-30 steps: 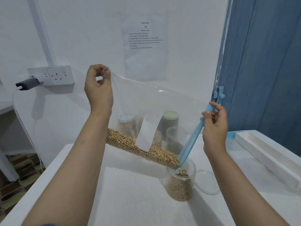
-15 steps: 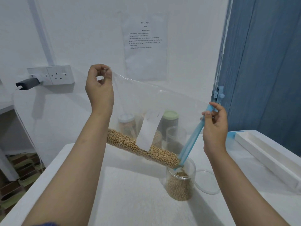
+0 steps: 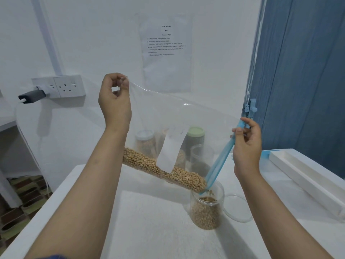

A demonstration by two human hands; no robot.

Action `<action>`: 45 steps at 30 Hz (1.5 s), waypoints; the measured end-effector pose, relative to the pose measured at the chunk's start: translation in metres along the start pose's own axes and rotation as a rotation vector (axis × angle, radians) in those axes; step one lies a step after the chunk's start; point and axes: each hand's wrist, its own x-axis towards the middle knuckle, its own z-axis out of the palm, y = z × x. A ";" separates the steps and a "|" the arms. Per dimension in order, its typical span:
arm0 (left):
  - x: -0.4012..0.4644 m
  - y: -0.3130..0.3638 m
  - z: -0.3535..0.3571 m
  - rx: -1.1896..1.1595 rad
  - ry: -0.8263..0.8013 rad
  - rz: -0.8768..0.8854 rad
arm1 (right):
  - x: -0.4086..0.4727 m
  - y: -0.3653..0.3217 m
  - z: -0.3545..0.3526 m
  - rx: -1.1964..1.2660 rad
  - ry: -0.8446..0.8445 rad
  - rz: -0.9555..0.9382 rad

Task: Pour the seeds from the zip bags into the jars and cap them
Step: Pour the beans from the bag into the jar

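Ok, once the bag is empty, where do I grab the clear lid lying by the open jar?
Take the clear lid by its right rim, coming from above. It lies flat on the table, its left edge tucked behind the open jar, so the right side looks freest, probably easiest for the right hand.

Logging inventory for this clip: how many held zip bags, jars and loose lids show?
Zip bag: 1
Jars: 4 (filling jar, empty jar, green-lidded jar, white-lidded jar; a fifth behind the label is unclear)
Loose lid: 1
Total: 6
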 end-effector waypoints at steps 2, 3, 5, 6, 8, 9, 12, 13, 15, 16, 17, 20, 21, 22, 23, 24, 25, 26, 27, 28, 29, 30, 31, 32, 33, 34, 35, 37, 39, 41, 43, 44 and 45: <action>0.000 0.000 0.000 -0.002 -0.003 0.001 | 0.000 -0.001 0.000 0.004 0.000 0.000; 0.000 0.001 0.000 -0.001 -0.005 0.001 | 0.000 -0.001 0.000 0.007 0.001 0.001; 0.000 0.002 -0.001 0.000 -0.008 0.003 | 0.000 -0.001 0.000 0.006 0.001 0.005; 0.000 0.002 -0.001 -0.001 -0.008 0.005 | 0.000 -0.002 -0.001 0.006 0.001 0.006; 0.000 0.003 -0.001 0.000 -0.010 0.007 | 0.000 -0.002 0.000 0.010 0.004 0.006; -0.001 0.004 -0.001 0.002 -0.011 0.008 | 0.000 -0.002 0.000 0.010 0.004 0.007; -0.001 0.005 -0.002 0.009 -0.010 0.006 | 0.000 -0.002 0.000 0.007 0.006 0.010; -0.002 0.005 -0.002 0.014 -0.008 0.007 | 0.000 -0.002 0.000 0.008 0.007 0.010; -0.002 0.006 -0.003 0.014 -0.012 0.007 | 0.000 -0.003 0.000 0.007 0.010 0.009; -0.002 0.007 -0.003 0.009 -0.015 0.008 | 0.000 -0.003 0.000 0.008 0.011 0.008; -0.002 0.007 -0.003 0.006 -0.018 0.008 | 0.000 -0.003 0.000 0.008 0.012 0.007; -0.001 0.008 -0.004 0.002 -0.024 0.013 | -0.001 -0.003 0.000 0.004 0.011 0.007; -0.001 0.008 -0.004 0.001 -0.026 0.013 | -0.001 -0.004 0.000 0.006 0.011 0.009; -0.001 0.009 -0.003 0.000 -0.030 0.012 | -0.001 -0.004 -0.001 0.008 0.011 0.013; -0.001 0.009 -0.003 0.000 -0.033 0.011 | -0.001 -0.004 -0.001 0.009 0.012 0.016; -0.001 0.010 -0.003 0.001 -0.034 0.009 | -0.002 -0.005 -0.001 0.010 0.013 0.019; -0.001 0.010 -0.002 0.002 -0.035 0.009 | -0.002 -0.005 -0.001 0.011 0.013 0.021; -0.001 0.010 -0.002 0.005 -0.036 0.007 | -0.002 -0.005 -0.001 0.013 0.013 0.023; -0.001 0.011 -0.002 0.008 -0.037 0.006 | -0.002 -0.005 -0.001 0.016 0.013 0.024; -0.001 0.011 -0.001 0.010 -0.038 0.005 | -0.002 -0.004 -0.002 0.017 0.013 0.025; -0.001 0.012 -0.001 0.009 -0.038 0.004 | -0.002 -0.004 -0.002 0.017 0.012 0.026; -0.001 0.012 0.000 0.007 -0.039 0.005 | -0.002 -0.004 -0.002 0.017 0.012 0.028; -0.001 0.013 0.001 0.005 -0.041 0.005 | -0.002 -0.004 -0.002 0.017 0.013 0.028; -0.001 0.013 0.002 0.004 -0.043 0.006 | -0.002 -0.004 -0.002 0.018 0.013 0.028; -0.002 0.014 0.003 0.004 -0.045 0.009 | -0.002 -0.004 -0.002 0.017 0.014 0.027; -0.002 0.014 0.003 0.004 -0.047 0.012 | -0.003 -0.004 -0.003 0.014 0.014 0.027; -0.002 0.014 0.004 0.006 -0.047 0.016 | -0.003 -0.004 -0.003 0.011 0.013 0.026; -0.002 0.015 0.006 0.013 -0.049 0.022 | -0.003 -0.003 -0.003 0.008 0.013 0.028; -0.002 0.015 0.007 0.015 -0.055 0.030 | -0.003 -0.003 -0.003 0.005 0.013 0.035; -0.002 0.016 0.008 0.014 -0.063 0.033 | -0.003 -0.003 -0.003 0.004 0.013 0.040; -0.002 0.016 0.009 0.017 -0.065 0.035 | -0.004 -0.004 -0.003 0.001 0.013 0.044; -0.003 0.016 0.009 0.019 -0.065 0.034 | -0.005 -0.004 -0.003 -0.001 0.013 0.044; -0.003 0.016 0.009 0.021 -0.067 0.033 | -0.005 -0.004 -0.003 -0.003 0.014 0.043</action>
